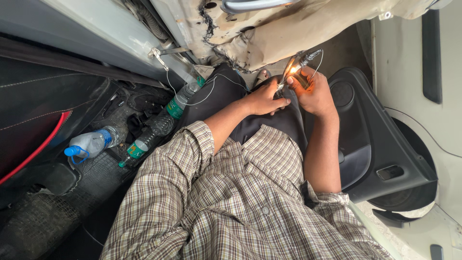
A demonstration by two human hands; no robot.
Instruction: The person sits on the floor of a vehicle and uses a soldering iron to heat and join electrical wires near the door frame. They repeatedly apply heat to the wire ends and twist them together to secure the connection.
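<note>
Two hands at one lit tool, three plastic bottles on the car floor.
Left hand [263, 99] pinches a wire [202, 94]; right hand [313, 91] grips the glowing tool [294, 67]. Bottles [149, 137] capped, contents unclear.

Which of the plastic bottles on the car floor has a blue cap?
The clear plastic bottle lying farthest left, beside the red-piped seat; the other two bottles carry green labels and no blue cap.

Left hand [263, 100] pinches the lower end of a thin wire lead [294, 65], fingers curled. Right hand [313, 91] just beside it, fingertips closed on a small lit lighter [301, 77]; flame glows between both hands' fingertips. White wire [192, 102] trails away from the left fingers toward three plastic bottles [154, 130] on the car floor mat [96, 168]. Black door panel [370, 144] lies beyond the right hand.
</note>
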